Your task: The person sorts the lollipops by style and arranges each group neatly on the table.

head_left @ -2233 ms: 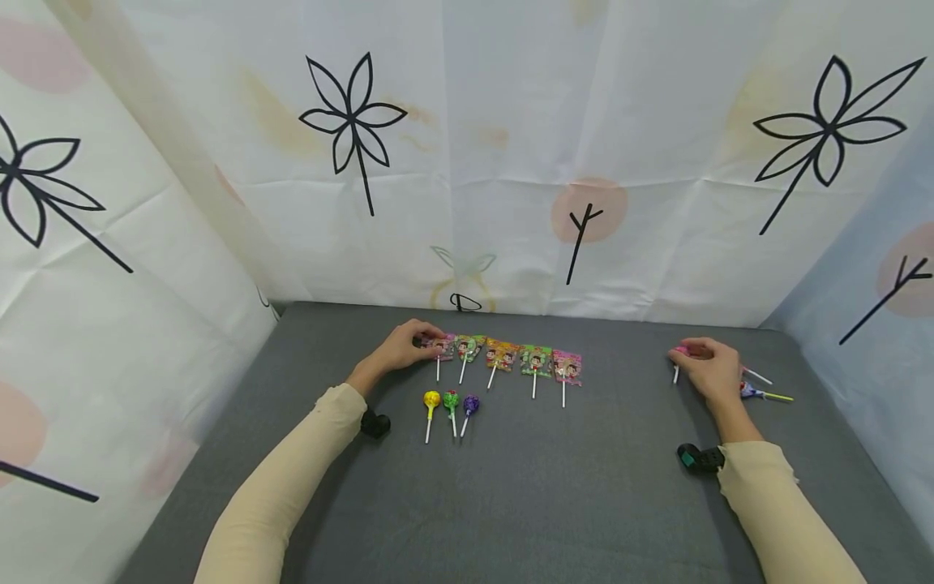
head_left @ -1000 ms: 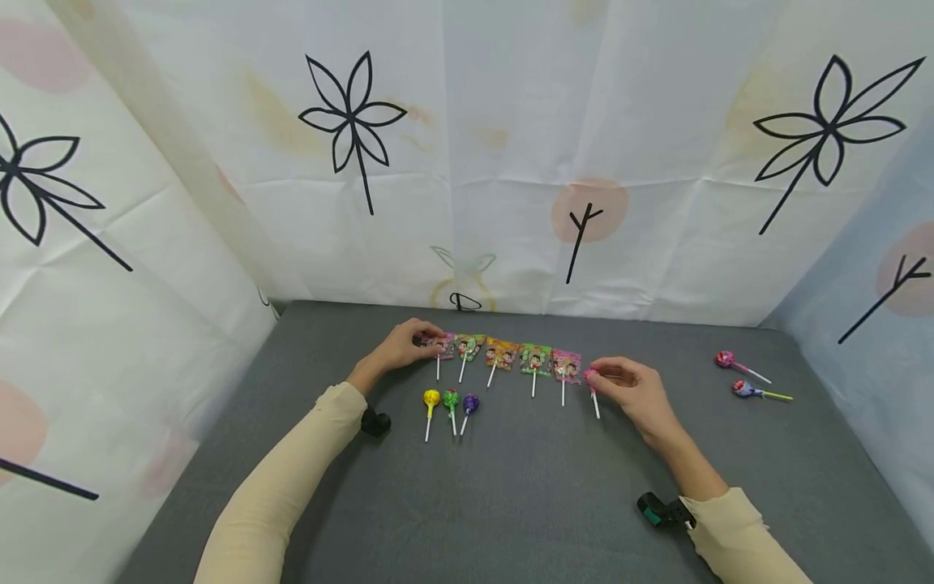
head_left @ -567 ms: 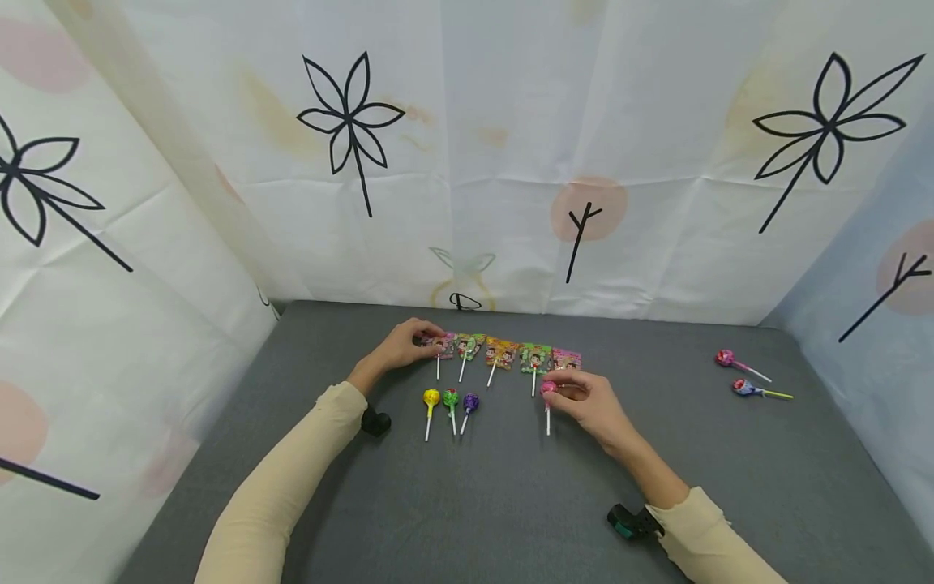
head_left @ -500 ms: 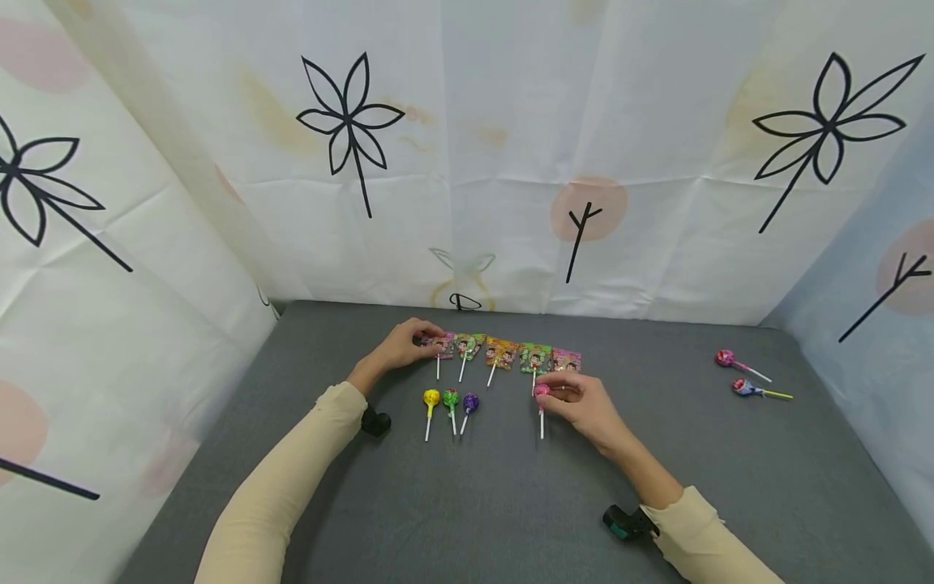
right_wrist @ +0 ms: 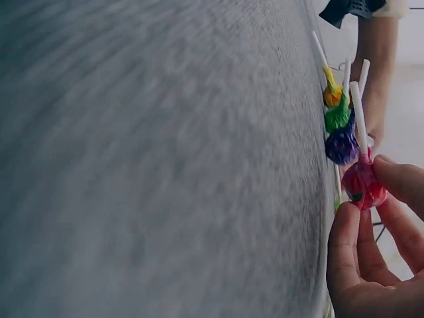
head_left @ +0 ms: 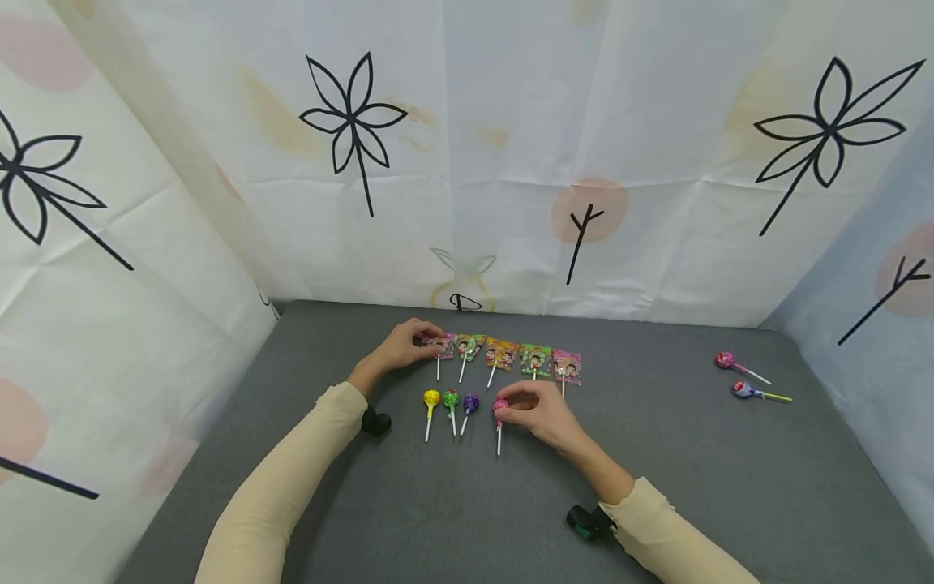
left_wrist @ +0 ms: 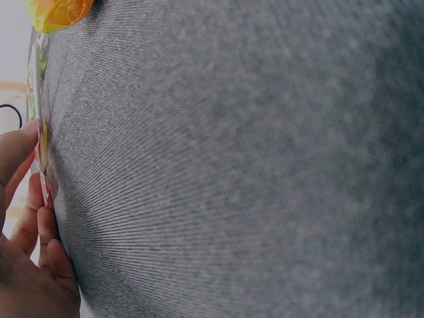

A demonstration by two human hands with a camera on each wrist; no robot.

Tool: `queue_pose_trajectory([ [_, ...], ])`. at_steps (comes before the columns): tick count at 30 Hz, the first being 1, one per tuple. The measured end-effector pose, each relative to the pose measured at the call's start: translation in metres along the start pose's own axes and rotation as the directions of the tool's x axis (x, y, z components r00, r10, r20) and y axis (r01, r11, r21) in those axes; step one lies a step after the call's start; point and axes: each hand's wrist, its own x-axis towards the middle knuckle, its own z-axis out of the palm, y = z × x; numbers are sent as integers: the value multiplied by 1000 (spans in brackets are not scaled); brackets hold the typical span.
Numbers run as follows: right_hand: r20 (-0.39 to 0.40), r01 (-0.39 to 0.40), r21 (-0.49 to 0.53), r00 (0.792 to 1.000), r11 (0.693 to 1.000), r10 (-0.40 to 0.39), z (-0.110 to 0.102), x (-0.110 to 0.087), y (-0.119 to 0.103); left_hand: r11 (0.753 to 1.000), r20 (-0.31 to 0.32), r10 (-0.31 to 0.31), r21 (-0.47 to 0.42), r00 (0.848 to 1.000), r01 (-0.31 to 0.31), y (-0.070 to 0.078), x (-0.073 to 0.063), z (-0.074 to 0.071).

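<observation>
My right hand (head_left: 543, 414) pinches a pink round lollipop (head_left: 499, 405) by its wrapped head, the white stick pointing toward me. In the right wrist view its pink head (right_wrist: 364, 182) sits between thumb and fingertips. Just left of it lie a purple lollipop (head_left: 470, 401), a green one (head_left: 451, 399) and a yellow one (head_left: 431, 398), side by side. My left hand (head_left: 403, 344) holds the leftmost flat-packed lollipop (head_left: 441, 349) of the back row, thumb at its near side and fingers at its far side. The hand partly covers that packet.
Behind the round lollipops runs a row of flat-packed lollipops, with a green packet (head_left: 469, 347), an orange one (head_left: 501, 354), another green one (head_left: 536, 359) and a pink one (head_left: 567, 367). A red-pink lollipop (head_left: 725, 358) and a blue one (head_left: 743, 388) lie far right on the grey cloth (head_left: 657, 438).
My right hand has carried the pink lollipop from the far-right group leftward and nearer, to beside the purple one. My left hand has stayed at the leftmost packet.
</observation>
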Motion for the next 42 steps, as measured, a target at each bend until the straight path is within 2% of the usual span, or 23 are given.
queue_pose_trajectory([
  [4, -1, 2, -30, 1000, 1000, -2, 5, 4, -1, 1000, 1, -12, -5, 1000, 12, 1, -1, 0],
  [12, -37, -18, -94, 999, 995, 15, 11, 11, -1, 1000, -8, 18, -3, 1000, -18, -1, -1, 0],
  [16, -46, -29, -103, 999, 994, 24, 11, 13, -1, 1000, -7, 11, -18, 1000, -12, 0, -1, 0],
  [27, -11, -18, -101, 1000, 995, 16, 8, 12, -1, 1000, -3, -2, -11, 1000, 2, -1, -1, 0],
  [33, 9, -39, -151, 999, 988, 41, -8, 1, -10, 1000, -6, 9, -14, 1000, -9, 0, -1, 1],
  [39, 36, -16, -105, 999, 994, 19, -38, -15, -14, 1000, -11, 16, -8, 1000, -16, -1, 0, 1],
  [42, 26, -12, -80, 1000, 997, 14, -57, -25, -14, 999, -19, 31, -4, 999, -31, -2, -1, 3],
])
